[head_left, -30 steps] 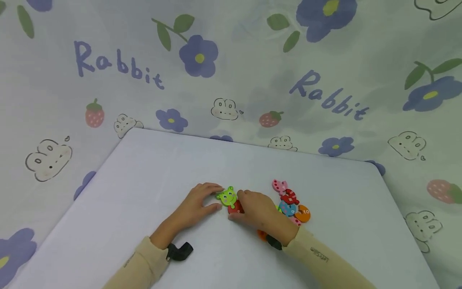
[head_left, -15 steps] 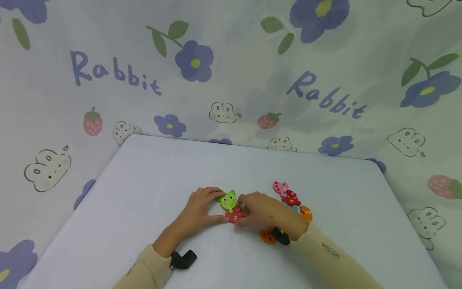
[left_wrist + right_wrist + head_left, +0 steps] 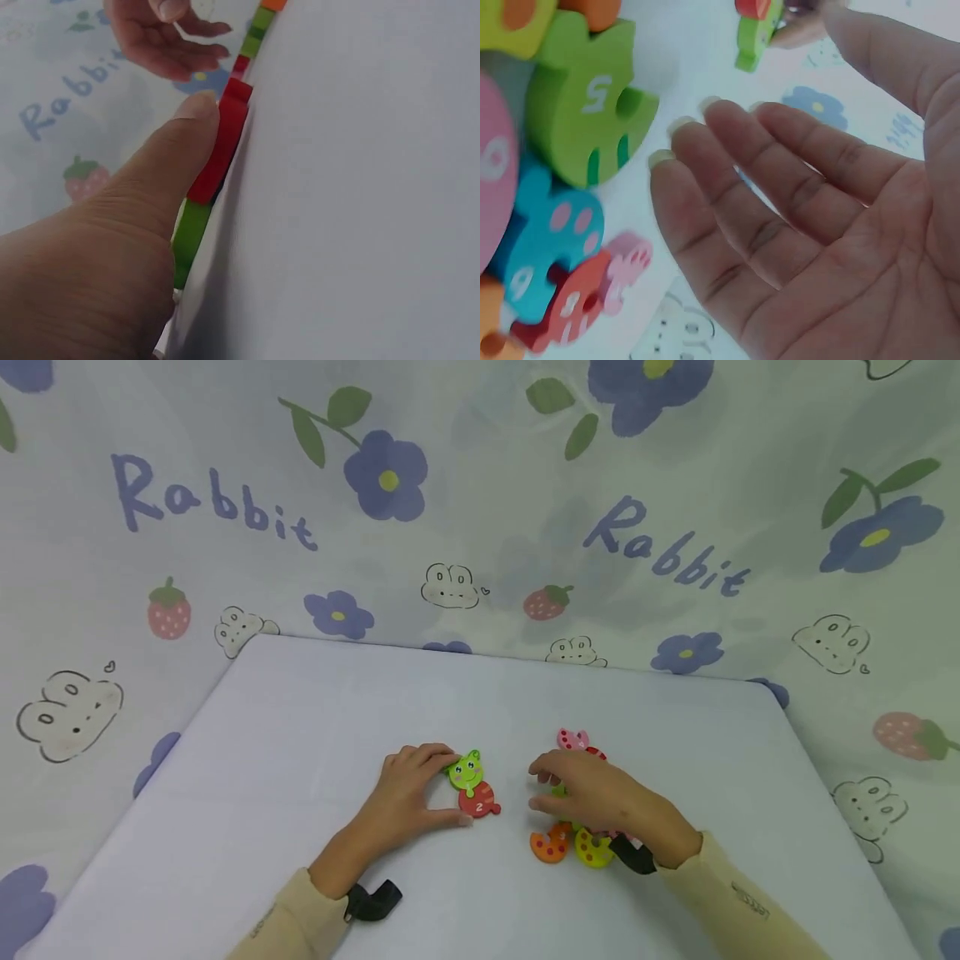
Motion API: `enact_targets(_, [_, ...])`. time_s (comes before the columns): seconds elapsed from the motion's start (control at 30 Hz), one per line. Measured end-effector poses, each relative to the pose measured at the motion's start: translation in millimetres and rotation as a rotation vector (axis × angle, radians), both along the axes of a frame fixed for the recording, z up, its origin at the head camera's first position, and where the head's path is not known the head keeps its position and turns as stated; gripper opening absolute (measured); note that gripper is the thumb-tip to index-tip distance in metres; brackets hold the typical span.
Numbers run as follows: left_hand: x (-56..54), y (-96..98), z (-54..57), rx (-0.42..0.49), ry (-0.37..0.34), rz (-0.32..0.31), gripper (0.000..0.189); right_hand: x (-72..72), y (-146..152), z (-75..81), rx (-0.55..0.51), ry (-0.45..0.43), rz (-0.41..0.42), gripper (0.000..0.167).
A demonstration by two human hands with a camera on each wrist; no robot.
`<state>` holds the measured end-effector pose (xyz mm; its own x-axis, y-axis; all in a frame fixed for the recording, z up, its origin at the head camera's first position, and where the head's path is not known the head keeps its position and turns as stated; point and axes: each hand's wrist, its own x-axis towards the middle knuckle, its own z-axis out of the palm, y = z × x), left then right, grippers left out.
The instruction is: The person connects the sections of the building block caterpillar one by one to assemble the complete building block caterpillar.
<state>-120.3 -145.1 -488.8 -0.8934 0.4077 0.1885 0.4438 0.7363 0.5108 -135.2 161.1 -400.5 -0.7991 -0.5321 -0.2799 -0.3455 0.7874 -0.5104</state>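
My left hand (image 3: 401,795) holds two joined puzzle pieces on the table. They are a green caterpillar head (image 3: 467,772) and a red piece numbered 2 (image 3: 480,800). Its fingers touch the head's upper left; the thumb lies against the red piece's edge (image 3: 225,142). To the right, my right hand (image 3: 603,793) is over a cluster of loose number pieces and hides part of it. Nothing is in its palm. In the right wrist view, a green piece numbered 5 (image 3: 577,112) lies closest to those relaxed fingers, with a blue piece (image 3: 574,221) and a red piece (image 3: 581,292) below.
An orange piece (image 3: 550,845) and a yellow piece (image 3: 595,849) lie at the cluster's near side. A pink piece (image 3: 572,739) sits at its far end. The white table (image 3: 360,693) meets a patterned cloth (image 3: 480,485) behind it.
My right hand has let go of the red number 2 piece and moved right, over the cluster. My left hand stays at the joined pieces. The head view has shifted slightly.
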Motion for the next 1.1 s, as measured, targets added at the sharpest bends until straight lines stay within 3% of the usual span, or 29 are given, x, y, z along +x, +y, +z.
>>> enact_targets(0.17, [0.9,8.2,-1.8,-0.016,0.029,0.000,0.093,11.2,24,4.8,-0.021,0.084,-0.028,0.043])
enact_targets(0.37, [-4.1,14.9,-0.5,-0.057,0.057,0.024,0.087,22.7,50,9.0,0.029,0.139,-0.036,0.044])
enact_targets(0.57, [-9.4,14.3,4.9,-0.067,0.055,0.060,0.087,19.5,66,17.4,0.049,0.166,-0.071,0.053])
enact_targets(0.73, [-6.1,10.2,2.7,-0.058,0.028,0.064,0.086,18.3,81,17.4,0.069,0.205,-0.094,0.055])
enact_targets(1.1, [-3.3,9.4,-3.1,-0.016,0.049,0.053,0.086,9.1,110,20.0,0.123,0.273,-0.134,0.052])
